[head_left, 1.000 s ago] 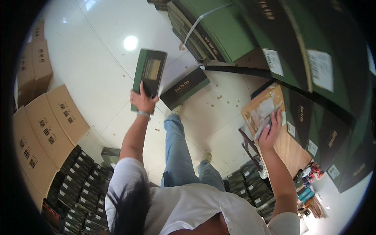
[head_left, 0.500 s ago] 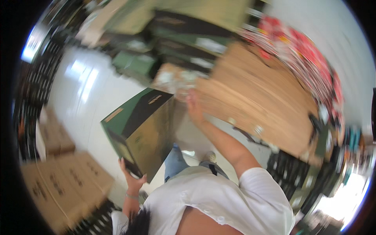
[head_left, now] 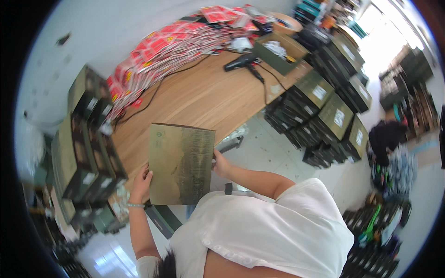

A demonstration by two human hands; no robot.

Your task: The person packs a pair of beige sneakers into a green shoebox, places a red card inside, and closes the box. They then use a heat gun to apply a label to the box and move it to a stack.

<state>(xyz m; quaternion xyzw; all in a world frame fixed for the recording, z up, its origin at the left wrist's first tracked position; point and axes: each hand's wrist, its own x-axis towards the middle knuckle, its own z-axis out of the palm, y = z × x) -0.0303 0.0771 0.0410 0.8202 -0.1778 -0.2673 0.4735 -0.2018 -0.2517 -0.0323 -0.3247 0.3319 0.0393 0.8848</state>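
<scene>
A flat-topped olive-green cardboard box [head_left: 181,162] is held between my two hands at the near edge of the wooden table [head_left: 199,97]. My left hand [head_left: 141,185] grips its left side, the thumb showing along the edge. On the right side, my right hand [head_left: 221,164] presses against the box, its fingertips partly hidden behind it. The box's top face has a worn, dark scuffed patch on the right half. Its underside is out of sight.
A heap of red-and-white packets [head_left: 181,46] lines the table's back. A black hair dryer [head_left: 240,62] lies beside an open green box [head_left: 281,53] with white paper in it. Stacked olive boxes stand at the left [head_left: 76,157] and right [head_left: 331,118].
My view has swung right to face the table. The box has come round in front of me, and my right hand, apart from it earlier, now holds its right side.
</scene>
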